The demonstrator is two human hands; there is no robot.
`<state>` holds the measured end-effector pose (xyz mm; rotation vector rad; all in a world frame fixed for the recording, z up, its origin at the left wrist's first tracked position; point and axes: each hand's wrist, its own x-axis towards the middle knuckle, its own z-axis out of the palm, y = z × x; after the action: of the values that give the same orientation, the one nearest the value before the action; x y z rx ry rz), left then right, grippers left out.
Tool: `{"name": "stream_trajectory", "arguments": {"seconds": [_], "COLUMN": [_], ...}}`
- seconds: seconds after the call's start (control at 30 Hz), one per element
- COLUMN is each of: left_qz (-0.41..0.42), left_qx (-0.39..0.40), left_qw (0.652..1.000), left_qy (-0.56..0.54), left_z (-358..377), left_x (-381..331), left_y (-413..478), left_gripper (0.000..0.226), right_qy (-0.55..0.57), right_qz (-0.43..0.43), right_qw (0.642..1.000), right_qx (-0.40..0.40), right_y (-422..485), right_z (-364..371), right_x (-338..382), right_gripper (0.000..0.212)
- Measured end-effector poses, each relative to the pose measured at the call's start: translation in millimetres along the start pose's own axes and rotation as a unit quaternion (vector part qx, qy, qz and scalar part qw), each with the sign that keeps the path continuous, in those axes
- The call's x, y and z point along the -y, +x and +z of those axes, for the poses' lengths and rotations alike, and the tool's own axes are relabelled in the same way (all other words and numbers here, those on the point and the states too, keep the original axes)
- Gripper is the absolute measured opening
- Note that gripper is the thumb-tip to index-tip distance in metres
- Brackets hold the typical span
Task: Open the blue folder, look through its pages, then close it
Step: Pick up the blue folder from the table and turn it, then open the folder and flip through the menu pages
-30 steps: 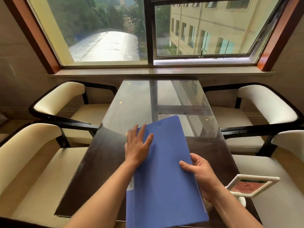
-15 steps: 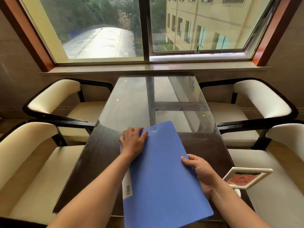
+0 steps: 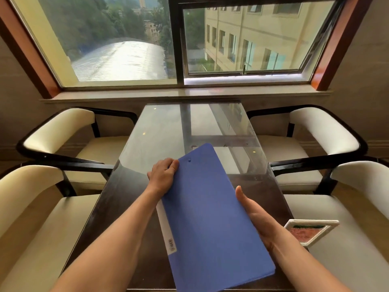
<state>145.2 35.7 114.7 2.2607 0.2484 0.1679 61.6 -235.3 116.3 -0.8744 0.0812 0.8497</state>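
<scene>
The blue folder is closed and lies slanted over the near half of the dark glass-topped table, its far corner pointing up and to the right. A white spine label with a barcode runs along its left edge. My left hand grips the folder's far left corner, fingers curled over the edge. My right hand holds the right long edge, thumb on the cover and fingers hidden beneath it.
Cream chairs with black frames flank the table, two on the left and two on the right. A white-framed stand with a red and green card sits at the table's near right corner. A window sill lies beyond the table.
My left hand slid from flat on the cover to curl around the far left corner. The folder turned clockwise, and my right hand shifted along its right edge.
</scene>
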Motion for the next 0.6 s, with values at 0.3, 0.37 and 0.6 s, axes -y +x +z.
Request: {"name": "stream_trajectory", "arguments": {"seconds": [0.3,0.37,0.6], "left_qz": [0.005,-0.007,-0.085], "left_qx": [-0.014,-0.044,-0.076], "left_qw": [0.995,0.991,0.945], "left_qy": [-0.100,-0.126,-0.308], "left_z": [-0.4,-0.9,-13.5], "left_x": [-1.4,-0.8,1.2], "left_y": [6.7,5.1,2.8], "left_gripper": [0.049,0.048,0.033], "right_qy": [0.097,0.124,0.102], "right_qz": [-0.001,0.002,-0.021], "right_qw": [0.990,0.989,0.994], "right_qx": [0.107,0.086,0.041], "right_y": [-1.6,1.0,0.9], "right_z": [8.1,6.9,0.8], "right_x": [12.9,10.6,12.2], "right_gripper": [0.055,0.044,0.047]}}
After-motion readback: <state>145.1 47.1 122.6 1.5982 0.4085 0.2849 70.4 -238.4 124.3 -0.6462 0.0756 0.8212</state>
